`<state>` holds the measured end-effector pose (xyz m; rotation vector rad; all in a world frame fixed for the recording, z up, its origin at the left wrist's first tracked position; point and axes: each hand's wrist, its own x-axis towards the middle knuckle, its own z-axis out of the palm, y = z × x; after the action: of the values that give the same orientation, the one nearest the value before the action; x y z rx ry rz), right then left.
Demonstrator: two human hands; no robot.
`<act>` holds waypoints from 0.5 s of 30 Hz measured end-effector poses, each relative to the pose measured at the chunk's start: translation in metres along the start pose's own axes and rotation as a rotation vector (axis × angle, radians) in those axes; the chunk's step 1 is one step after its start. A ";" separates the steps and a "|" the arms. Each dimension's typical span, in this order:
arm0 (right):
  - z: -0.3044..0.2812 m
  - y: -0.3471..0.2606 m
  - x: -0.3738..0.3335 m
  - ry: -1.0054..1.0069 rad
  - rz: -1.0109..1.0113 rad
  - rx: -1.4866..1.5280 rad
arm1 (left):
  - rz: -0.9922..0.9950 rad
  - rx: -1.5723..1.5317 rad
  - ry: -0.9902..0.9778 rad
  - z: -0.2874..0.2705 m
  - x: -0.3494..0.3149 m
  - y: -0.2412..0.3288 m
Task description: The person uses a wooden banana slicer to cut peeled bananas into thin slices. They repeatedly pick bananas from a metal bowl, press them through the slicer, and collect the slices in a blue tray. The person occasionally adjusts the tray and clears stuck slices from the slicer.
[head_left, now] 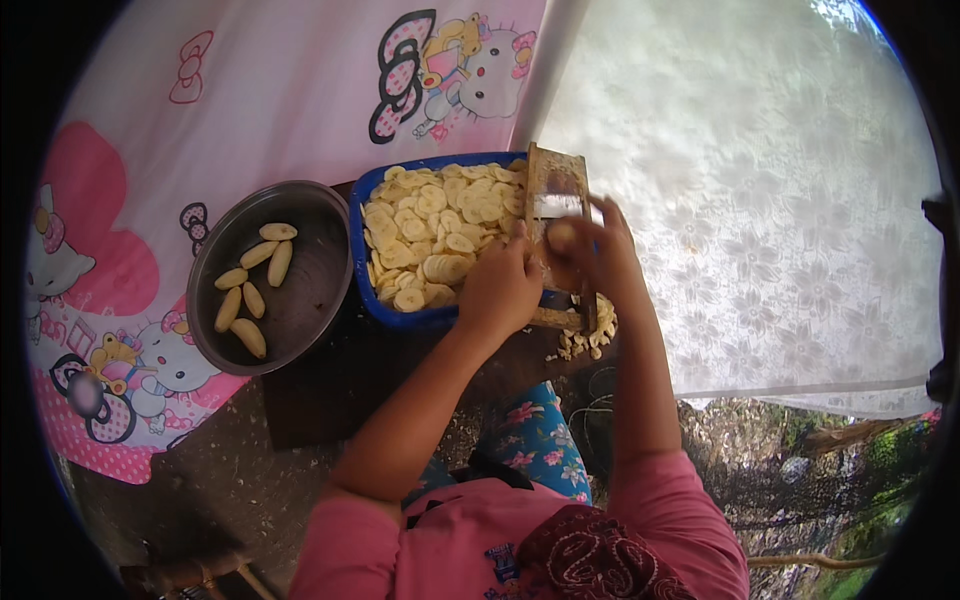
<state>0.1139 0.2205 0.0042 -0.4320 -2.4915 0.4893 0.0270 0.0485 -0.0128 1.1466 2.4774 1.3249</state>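
Slices [430, 225] fill our blue tub [362, 250]; right hand [590, 245] grips a banana on the slicer [556, 200], left hand [500, 290] clasps its frame; six bananas [252, 285] wait.

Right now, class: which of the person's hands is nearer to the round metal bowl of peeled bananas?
Left. The left hand rests at the blue tub's near edge, beside the metal bowl. The right hand is farther away, on the wooden slicer.

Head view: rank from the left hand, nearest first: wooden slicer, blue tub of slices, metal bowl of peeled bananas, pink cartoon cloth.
1. Wooden slicer: touching the left hand, just to its right.
2. Blue tub: its near rim lies under the hand, slices just ahead.
3. Metal bowl: farther left, beside the tub.
4. Pink cartoon cloth: beyond the bowl, far left and behind.
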 end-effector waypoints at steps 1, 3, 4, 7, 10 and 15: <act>0.006 0.005 0.026 0.008 0.039 0.046 | 0.005 -0.010 0.004 0.000 0.001 0.000; 0.014 0.013 0.057 0.035 0.067 0.080 | 0.023 -0.013 0.026 -0.002 0.001 0.000; 0.016 0.015 0.068 0.053 0.059 0.066 | 0.021 -0.021 0.013 -0.003 0.002 0.001; 0.011 0.012 0.063 0.060 0.075 0.051 | 0.007 -0.034 0.007 -0.005 0.002 0.002; 0.001 0.000 0.013 0.027 0.032 0.064 | -0.006 -0.022 0.006 -0.004 0.001 0.003; 0.002 0.008 0.002 0.046 -0.083 -0.019 | 0.018 -0.003 0.027 -0.001 0.001 0.001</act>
<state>0.1128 0.2278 -0.0001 -0.3421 -2.4602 0.4187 0.0268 0.0490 -0.0113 1.1601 2.4883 1.3570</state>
